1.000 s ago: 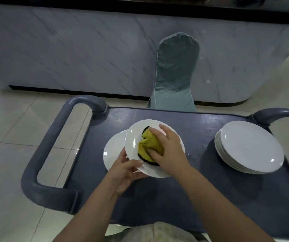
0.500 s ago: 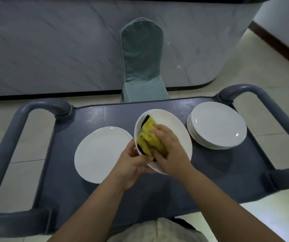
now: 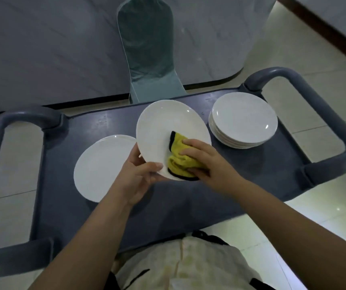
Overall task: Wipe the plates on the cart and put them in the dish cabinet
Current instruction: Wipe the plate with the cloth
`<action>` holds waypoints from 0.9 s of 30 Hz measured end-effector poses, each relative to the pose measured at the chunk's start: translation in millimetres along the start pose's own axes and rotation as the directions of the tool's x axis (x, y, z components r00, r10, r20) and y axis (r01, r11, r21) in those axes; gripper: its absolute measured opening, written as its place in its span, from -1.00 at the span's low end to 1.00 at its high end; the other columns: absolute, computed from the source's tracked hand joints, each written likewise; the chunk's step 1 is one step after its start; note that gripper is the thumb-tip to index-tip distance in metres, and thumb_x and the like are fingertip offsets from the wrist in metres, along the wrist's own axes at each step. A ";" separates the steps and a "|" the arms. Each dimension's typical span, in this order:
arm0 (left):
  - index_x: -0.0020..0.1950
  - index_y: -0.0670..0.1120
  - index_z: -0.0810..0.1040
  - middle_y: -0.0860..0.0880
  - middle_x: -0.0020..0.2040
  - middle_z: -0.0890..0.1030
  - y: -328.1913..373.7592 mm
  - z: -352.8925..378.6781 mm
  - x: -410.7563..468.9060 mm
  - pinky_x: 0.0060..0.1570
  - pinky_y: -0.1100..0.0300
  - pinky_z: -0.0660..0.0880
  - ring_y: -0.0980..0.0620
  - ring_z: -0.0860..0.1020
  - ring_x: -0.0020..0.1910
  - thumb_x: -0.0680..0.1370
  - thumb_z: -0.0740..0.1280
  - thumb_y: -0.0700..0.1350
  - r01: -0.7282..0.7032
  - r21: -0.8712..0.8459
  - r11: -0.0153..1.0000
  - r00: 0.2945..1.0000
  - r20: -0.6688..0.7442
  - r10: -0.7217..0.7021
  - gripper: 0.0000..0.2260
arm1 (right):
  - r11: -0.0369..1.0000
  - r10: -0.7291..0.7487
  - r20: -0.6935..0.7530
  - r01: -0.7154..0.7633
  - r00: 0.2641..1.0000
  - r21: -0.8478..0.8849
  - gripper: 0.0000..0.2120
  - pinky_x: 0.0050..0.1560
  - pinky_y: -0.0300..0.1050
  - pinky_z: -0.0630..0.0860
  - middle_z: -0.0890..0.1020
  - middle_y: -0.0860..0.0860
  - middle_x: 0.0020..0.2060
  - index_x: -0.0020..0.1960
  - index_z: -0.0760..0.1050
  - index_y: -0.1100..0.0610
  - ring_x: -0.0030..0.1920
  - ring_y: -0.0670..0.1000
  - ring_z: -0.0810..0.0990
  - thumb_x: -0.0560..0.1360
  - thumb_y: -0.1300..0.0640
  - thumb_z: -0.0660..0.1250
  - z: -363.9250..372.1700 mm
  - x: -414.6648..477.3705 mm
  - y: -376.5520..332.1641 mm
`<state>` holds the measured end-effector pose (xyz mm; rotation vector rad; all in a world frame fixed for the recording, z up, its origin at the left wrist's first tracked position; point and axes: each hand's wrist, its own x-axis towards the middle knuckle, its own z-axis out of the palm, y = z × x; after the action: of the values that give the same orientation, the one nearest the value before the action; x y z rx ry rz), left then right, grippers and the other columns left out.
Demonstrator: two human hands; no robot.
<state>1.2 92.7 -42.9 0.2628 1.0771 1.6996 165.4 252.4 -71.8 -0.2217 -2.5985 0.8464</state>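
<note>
The right hand (image 3: pixel 205 162) grips the cloth (image 3: pixel 180 162) and presses it on the plate (image 3: pixel 161 126). The left hand (image 3: pixel 138 174) pinches that plate's near rim, holding it tilted above the cart (image 3: pixel 105 126). The cloth has slid from the middle to the near edge, so this wipe looks nearly done. A second plate (image 3: pixel 101 164) lies to the left, a stack (image 3: pixel 245 120) to the right.

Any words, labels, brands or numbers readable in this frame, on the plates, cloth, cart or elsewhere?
None. The held plate, plate stack, yellow cloth, cart and chair cover show no lettering, logo or number.
</note>
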 end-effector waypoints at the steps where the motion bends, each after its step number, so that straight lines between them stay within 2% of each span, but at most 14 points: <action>1: 0.23 0.00 0.51 -0.09 0.07 0.66 -2.0 -1.1 -0.9 -0.14 -0.17 0.62 -0.16 0.64 0.02 0.41 0.24 -0.52 0.005 -0.011 1.000 1.000 -0.007 -0.005 -0.45 | 0.999 0.021 -0.001 -0.021 1.000 -0.030 -0.51 0.43 0.00 0.30 0.37 0.05 0.43 0.36 0.41 0.03 0.40 0.09 0.38 0.48 0.29 0.40 -6.2 -3.2 11.6; 4: 0.25 -0.02 0.51 -0.13 0.14 0.63 -13.1 2.2 -2.5 -0.07 -0.25 0.59 -0.18 0.62 0.08 0.31 0.34 -0.49 0.033 -0.015 0.999 0.999 0.009 -0.033 -0.40 | 0.974 0.189 -0.191 -0.209 0.963 -0.089 -0.48 0.44 0.05 0.29 0.40 0.08 0.41 0.37 0.44 0.08 0.38 0.10 0.38 0.45 0.34 0.41 -11.6 27.5 27.9; 6: 0.26 -0.04 0.51 -0.17 0.18 0.60 -14.6 6.3 -1.3 -0.02 -0.32 0.55 -0.23 0.60 0.11 0.31 0.33 -0.44 0.047 -0.019 0.999 0.999 0.017 -0.046 -0.44 | 0.963 0.255 -0.322 -0.271 0.912 -0.004 -0.50 0.44 -0.10 0.25 0.44 0.07 0.37 0.36 0.45 0.12 0.35 0.02 0.39 0.44 0.34 0.39 -6.5 62.2 10.8; 7: 0.25 -0.05 0.51 -0.19 0.17 0.60 -12.3 6.7 -0.6 -0.01 -0.33 0.54 -0.23 0.60 0.10 0.32 0.33 -0.43 0.039 -0.027 0.999 0.999 0.019 -0.038 -0.45 | 0.967 0.251 -0.336 -0.247 0.908 0.056 -0.51 0.42 -0.17 0.24 0.46 0.06 0.34 0.34 0.45 0.12 0.32 -0.04 0.39 0.44 0.33 0.38 -1.9 73.0 -3.0; 8: 0.26 -0.06 0.50 -0.19 0.16 0.60 -9.8 5.7 0.2 0.00 -0.33 0.54 -0.24 0.60 0.09 0.33 0.33 -0.44 0.024 -0.031 0.999 0.999 0.027 -0.023 -0.46 | 0.976 0.217 -0.297 -0.196 0.930 0.099 -0.52 0.41 -0.21 0.24 0.47 0.04 0.32 0.34 0.45 0.11 0.31 -0.09 0.38 0.44 0.31 0.39 3.1 75.2 -14.8; 10: 0.30 -0.07 0.48 -0.21 0.18 0.59 -4.9 -0.4 0.3 0.01 -0.30 0.55 -0.25 0.59 0.12 0.36 0.31 -0.49 -0.009 -0.032 0.999 1.000 0.025 0.010 -0.43 | 0.990 0.101 -0.106 -0.089 0.989 0.113 -0.52 0.42 -0.21 0.23 0.45 0.02 0.34 0.33 0.45 0.08 0.35 -0.08 0.36 0.44 0.28 0.41 11.5 55.1 -24.9; 12: 0.30 -0.06 0.48 -0.22 0.20 0.58 -4.6 -8.7 -1.8 -0.01 -0.30 0.56 -0.25 0.58 0.12 0.39 0.25 -0.52 -0.021 -0.056 0.998 1.000 -0.016 0.020 -0.44 | 0.996 0.036 0.048 -0.040 0.998 0.084 -0.52 0.44 -0.12 0.26 0.41 0.00 0.38 0.33 0.46 0.04 0.39 0.01 0.38 0.44 0.27 0.42 9.8 20.1 -14.3; 13: 0.29 -0.05 0.49 -0.21 0.19 0.59 -6.1 -10.9 -3.0 -0.04 -0.29 0.57 -0.23 0.59 0.10 0.41 0.23 -0.53 -0.015 -0.061 0.998 0.999 -0.035 0.013 -0.44 | 0.998 0.032 0.063 -0.035 0.998 0.053 -0.51 0.43 -0.07 0.29 0.41 -0.01 0.38 0.32 0.45 0.01 0.38 0.03 0.39 0.44 0.28 0.42 2.5 7.7 -2.6; 15: 0.27 -0.04 0.50 -0.14 0.14 0.62 -11.6 -9.7 -5.3 -0.14 -0.21 0.61 -0.17 0.63 0.05 0.41 0.23 -0.55 0.012 -0.048 0.999 0.999 -0.037 -0.014 -0.44 | 0.994 0.103 -0.016 -0.103 0.995 -0.020 -0.47 0.41 0.05 0.32 0.43 0.01 0.37 0.31 0.44 -0.01 0.36 0.05 0.41 0.41 0.33 0.42 -11.4 4.7 24.3; 17: 0.27 -0.05 0.50 -0.12 0.13 0.63 -18.8 -3.8 -5.9 -0.17 -0.16 0.61 -0.16 0.63 0.05 0.37 0.30 -0.50 0.039 -0.016 0.999 0.999 0.002 -0.039 -0.44 | 0.971 0.213 -0.191 -0.229 0.958 -0.067 -0.46 0.40 0.13 0.32 0.45 0.08 0.36 0.32 0.46 0.07 0.33 0.09 0.41 0.39 0.38 0.40 -12.5 28.4 33.9; 19: 0.27 -0.06 0.49 -0.14 0.14 0.62 -23.2 1.1 -4.4 -0.15 -0.19 0.60 -0.17 0.63 0.06 0.33 0.33 -0.43 0.049 0.001 0.999 0.998 0.035 -0.049 -0.45 | 0.963 0.249 -0.306 -0.269 0.919 -0.022 -0.48 0.43 0.00 0.28 0.45 0.11 0.36 0.31 0.47 0.13 0.33 0.09 0.40 0.38 0.38 0.36 1.6 60.3 15.6; 21: 0.27 -0.06 0.49 -0.16 0.13 0.62 -21.9 -1.0 -2.7 -0.13 -0.21 0.59 -0.18 0.62 0.06 0.34 0.33 -0.42 0.036 -0.004 0.999 0.998 0.048 -0.036 -0.46 | 0.982 0.188 -0.238 -0.183 0.953 0.043 -0.47 0.45 -0.17 0.20 0.44 0.09 0.36 0.31 0.46 0.08 0.35 0.07 0.38 0.37 0.37 0.36 21.0 69.3 -13.2; 24: 0.29 -0.05 0.49 -0.19 0.15 0.60 -19.0 -13.3 -2.1 -0.13 -0.21 0.58 -0.23 0.61 0.08 0.37 0.31 -0.49 0.016 -0.029 0.999 1.000 0.020 -0.015 -0.43 | 0.998 0.015 -0.043 -0.012 0.999 0.060 -0.52 0.43 -0.15 0.24 0.42 0.05 0.37 0.27 0.44 0.04 0.37 0.07 0.38 0.41 0.32 0.39 32.5 24.0 -17.2; 27: 0.27 -0.02 0.52 -0.12 0.12 0.63 -22.5 -19.0 -4.6 -0.19 -0.18 0.60 -0.17 0.63 0.05 0.32 0.33 -0.49 0.028 -0.013 1.000 0.999 -0.035 -0.028 -0.41 | 0.993 0.117 -0.056 -0.117 0.992 0.008 -0.54 0.40 -0.03 0.33 0.40 0.01 0.37 0.28 0.44 -0.01 0.36 0.08 0.40 0.41 0.27 0.34 21.1 -26.4 13.1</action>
<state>5.7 79.7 -69.3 0.2099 1.0905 1.6908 181.0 244.7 -103.6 -0.3943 -2.5517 0.8731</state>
